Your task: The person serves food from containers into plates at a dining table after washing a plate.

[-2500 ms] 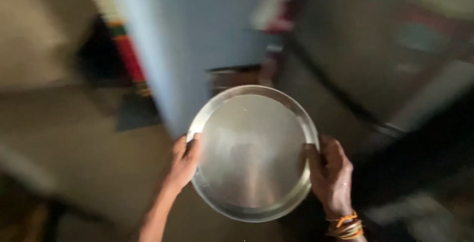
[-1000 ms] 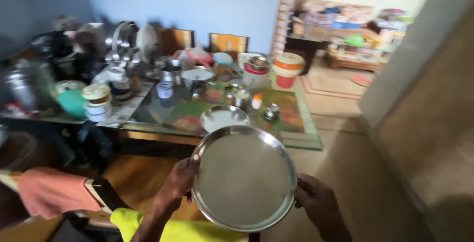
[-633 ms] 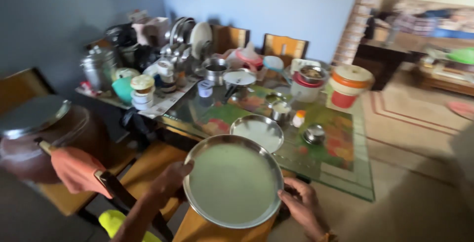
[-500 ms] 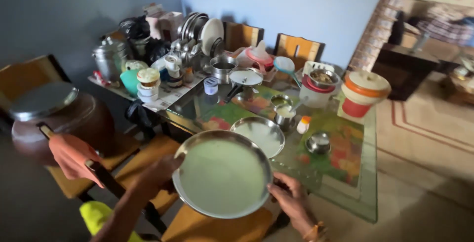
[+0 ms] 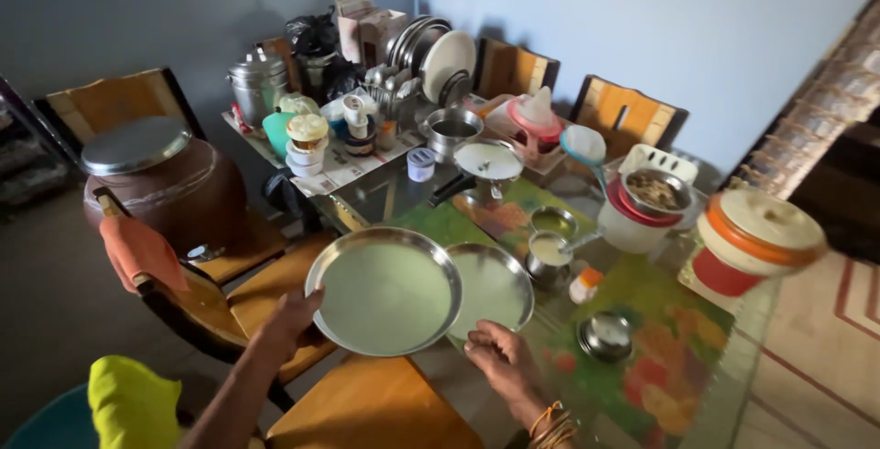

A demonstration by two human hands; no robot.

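- Left hand (image 5: 291, 313), lower centre of frame: fingers clamped on the near-left rim of a large round steel plate (image 5: 383, 290).
- Plate held level over the near table (image 5: 706, 394) edge, its right rim overlapping a second steel plate (image 5: 495, 286) that lies on the glass top. Held plate not yet set down, as judged; it looks empty.
- Right hand (image 5: 500, 365), lower centre-right: fingers curled under the rim zone where the two plates meet; cannot tell which plate it grips.
- Containers, left to right: brown clay pot (image 5: 165, 194) on a chair, steel lid on, contents hidden.
- Small steel cup (image 5: 547, 257), pale liquid inside.
- Steel bowl (image 5: 656, 192) on a white tub, dark food in it.
- Orange-and-white lidded casserole (image 5: 753, 240), shut.
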